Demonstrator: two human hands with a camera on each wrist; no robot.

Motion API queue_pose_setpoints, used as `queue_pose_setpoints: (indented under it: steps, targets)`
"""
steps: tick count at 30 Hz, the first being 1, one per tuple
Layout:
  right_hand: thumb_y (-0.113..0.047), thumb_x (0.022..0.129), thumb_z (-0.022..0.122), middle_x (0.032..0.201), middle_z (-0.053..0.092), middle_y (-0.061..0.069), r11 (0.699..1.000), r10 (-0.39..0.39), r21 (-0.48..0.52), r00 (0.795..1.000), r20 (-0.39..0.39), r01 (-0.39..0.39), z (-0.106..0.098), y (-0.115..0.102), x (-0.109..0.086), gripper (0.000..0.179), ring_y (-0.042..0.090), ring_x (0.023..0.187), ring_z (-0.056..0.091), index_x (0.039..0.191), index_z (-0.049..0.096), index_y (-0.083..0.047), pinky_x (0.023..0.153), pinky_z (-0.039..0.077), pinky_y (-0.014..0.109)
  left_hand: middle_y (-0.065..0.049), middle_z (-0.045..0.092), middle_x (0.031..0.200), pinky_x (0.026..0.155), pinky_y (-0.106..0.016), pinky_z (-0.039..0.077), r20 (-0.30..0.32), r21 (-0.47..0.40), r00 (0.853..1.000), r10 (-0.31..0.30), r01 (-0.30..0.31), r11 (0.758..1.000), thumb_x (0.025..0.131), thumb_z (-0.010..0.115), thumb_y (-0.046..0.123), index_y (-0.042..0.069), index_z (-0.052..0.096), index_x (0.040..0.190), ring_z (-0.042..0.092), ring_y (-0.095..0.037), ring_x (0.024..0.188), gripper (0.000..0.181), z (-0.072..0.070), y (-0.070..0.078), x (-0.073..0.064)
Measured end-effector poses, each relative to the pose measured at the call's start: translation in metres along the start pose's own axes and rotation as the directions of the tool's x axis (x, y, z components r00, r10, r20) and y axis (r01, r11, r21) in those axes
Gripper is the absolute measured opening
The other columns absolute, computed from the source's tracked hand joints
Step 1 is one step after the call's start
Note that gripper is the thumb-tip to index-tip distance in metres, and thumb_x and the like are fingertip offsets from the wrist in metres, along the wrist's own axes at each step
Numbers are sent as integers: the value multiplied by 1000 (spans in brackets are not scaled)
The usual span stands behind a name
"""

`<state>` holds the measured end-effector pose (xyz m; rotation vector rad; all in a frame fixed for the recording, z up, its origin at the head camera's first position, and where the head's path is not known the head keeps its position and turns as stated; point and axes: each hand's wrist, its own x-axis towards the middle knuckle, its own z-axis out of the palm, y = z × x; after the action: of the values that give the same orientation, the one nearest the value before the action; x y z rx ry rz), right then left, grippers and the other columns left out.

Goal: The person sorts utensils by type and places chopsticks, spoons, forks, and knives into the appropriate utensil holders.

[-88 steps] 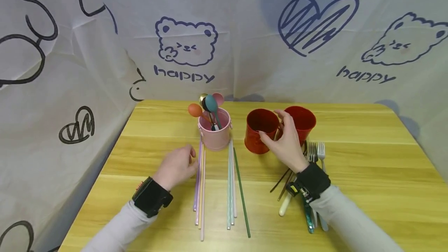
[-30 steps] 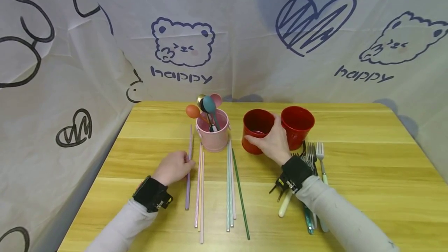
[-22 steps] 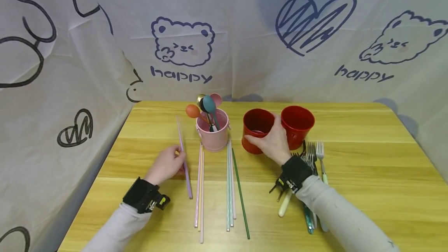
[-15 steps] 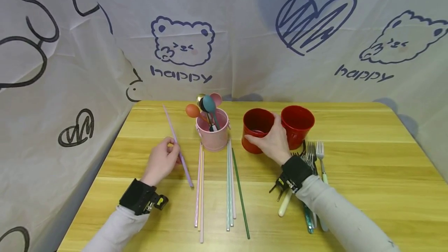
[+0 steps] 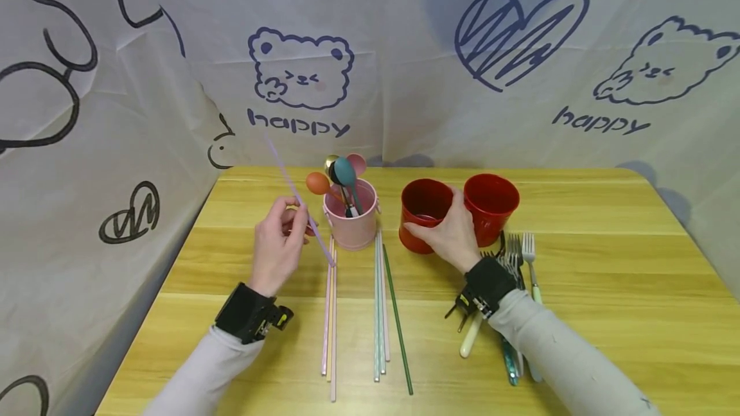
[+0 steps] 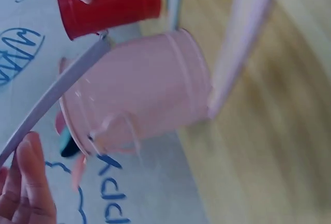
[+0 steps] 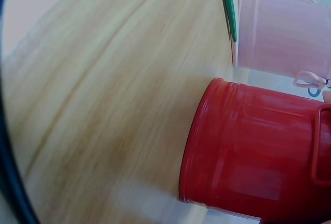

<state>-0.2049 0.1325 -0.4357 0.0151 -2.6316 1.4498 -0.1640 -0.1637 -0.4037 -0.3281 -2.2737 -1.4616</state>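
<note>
My left hand (image 5: 276, 242) pinches a lilac chopstick (image 5: 281, 167) between thumb and fingers, left of the pink bucket (image 5: 355, 233). The stick slants, its far end raised against the back cloth; in the left wrist view the chopstick (image 6: 57, 90) crosses in front of the bucket's rim. Several spoons, among them an orange spoon (image 5: 317, 183) and a teal one, stand in that bucket. My right hand (image 5: 449, 231) grips the rim and side of a red bucket (image 5: 412, 231), which stands upright. The right wrist view shows this red bucket (image 7: 258, 151) close up.
Pastel chopsticks (image 5: 333, 339) lie in front of the pink bucket, with mint ones (image 5: 378, 326) and a green chopstick (image 5: 397, 323) to their right. A second red bucket (image 5: 491, 210) stands beside the gripped one. Several forks (image 5: 528, 249) lie partly under my right arm.
My left hand has taken the lilac chopstick from the table, moved it left, then raised it toward the pink bucket, tilting it. My right hand has settled on the left red bucket and stays still.
</note>
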Motion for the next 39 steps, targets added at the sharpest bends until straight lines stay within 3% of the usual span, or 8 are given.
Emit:
queue_pose_setpoints:
  steps: [7,14,18,22,25,29,33,39]
  targets:
    - [-29,73,90,147,53,17,1000,-13,-5,1000,-3,13,0,3,1,98,36,131,54,148,31,-6,111,47,53,-24,71,85,53,-20,55,-53,-133,987,149,-155,979,104,51,6,-8,56,111,65,-2,64,16,24,21,14]
    - [-30,74,90,147,53,18,1000,-14,-9,1000,-3,14,1,6,2,97,37,132,54,148,31,-6,111,47,53,-24,68,90,53,-18,52,-118,-202,968,222,-242,949,103,52,4,-8,53,108,60,1,61,14,47,46,36]
    - [-29,74,89,148,52,18,1000,-2,-14,1000,3,2,1,6,2,97,37,132,53,148,30,-6,111,47,54,-27,66,97,61,-18,58,-114,-253,962,249,-270,929,103,51,3,-10,52,110,73,-22,69,14,62,56,48]
    - [-29,75,89,148,51,18,1000,-7,-14,1000,3,7,1,5,2,96,37,132,53,148,31,-6,111,46,54,-27,66,102,63,-38,62,-53,-275,968,244,-249,929,103,52,4,-9,51,112,74,-41,81,15,80,61,54]
    - [-29,75,89,147,52,19,999,-25,-20,1000,-2,25,1,5,2,96,37,131,54,148,31,-5,110,47,53,-24,69,104,67,-44,63,8,-209,976,220,-213,954,103,55,9,-5,53,114,75,-37,85,17,93,60,54]
    - [-30,74,90,144,55,21,998,-53,-26,999,-10,53,1,4,2,97,39,128,57,147,32,-3,108,49,53,-18,74,105,81,-37,63,118,-28,976,183,-181,983,104,56,17,1,57,114,77,-28,90,19,106,58,53]
    - [-30,74,90,142,55,22,998,-58,-23,998,-8,58,0,4,2,97,40,127,58,146,32,-1,107,50,53,-13,77,99,79,-33,63,230,133,966,116,-149,980,104,58,24,4,60,113,76,-24,86,23,112,55,50]
    - [-30,75,90,142,56,22,997,-69,-23,998,-11,69,-1,4,2,96,39,126,58,146,32,-1,107,50,52,-11,78,92,66,-30,61,285,262,958,6,-84,961,101,62,30,1,67,114,75,-21,75,33,104,54,46]
